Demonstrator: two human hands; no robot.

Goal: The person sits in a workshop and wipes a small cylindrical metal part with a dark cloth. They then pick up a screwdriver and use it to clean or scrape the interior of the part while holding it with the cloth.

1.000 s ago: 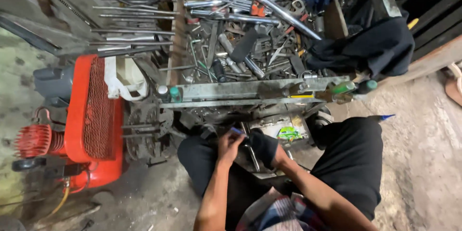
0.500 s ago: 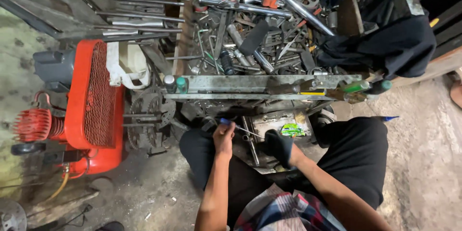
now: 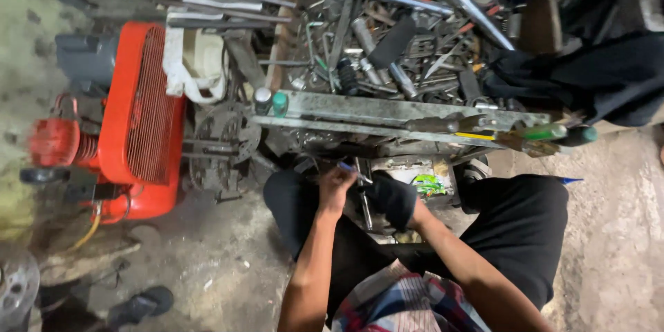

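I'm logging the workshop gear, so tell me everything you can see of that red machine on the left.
The red machine looks like painted metal, with a ribbed grille panel facing up, a round finned red part at its left end and a grey block at its top. It sits on the dirty concrete floor, beside a dark gear-like wheel. Neither hand touches it.

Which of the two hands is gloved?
The right hand, covered in a black glove; the left hand is bare and grips a small blue-tipped tool.
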